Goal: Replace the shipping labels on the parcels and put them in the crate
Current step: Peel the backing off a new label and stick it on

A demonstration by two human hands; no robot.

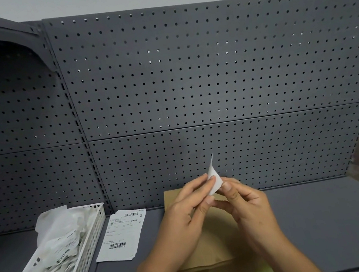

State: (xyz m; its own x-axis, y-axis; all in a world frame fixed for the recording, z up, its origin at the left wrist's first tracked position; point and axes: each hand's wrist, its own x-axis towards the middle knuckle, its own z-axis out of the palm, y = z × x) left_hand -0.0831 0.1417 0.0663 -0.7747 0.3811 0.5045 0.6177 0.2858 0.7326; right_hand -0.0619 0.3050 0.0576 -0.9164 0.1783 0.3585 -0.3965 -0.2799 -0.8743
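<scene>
On the grey shelf (324,219), closed behind by the pegboard (211,73), open room runs right of the brown parcel (213,253); a white basket (86,252) and printed labels (120,234) lie to its left. Fingers (200,184) of the left hand (184,213) and right hand (246,207) pinch a curled white label (214,181) above the parcel's far end.

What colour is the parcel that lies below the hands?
The parcel is plain brown; the head view shows it.
</scene>
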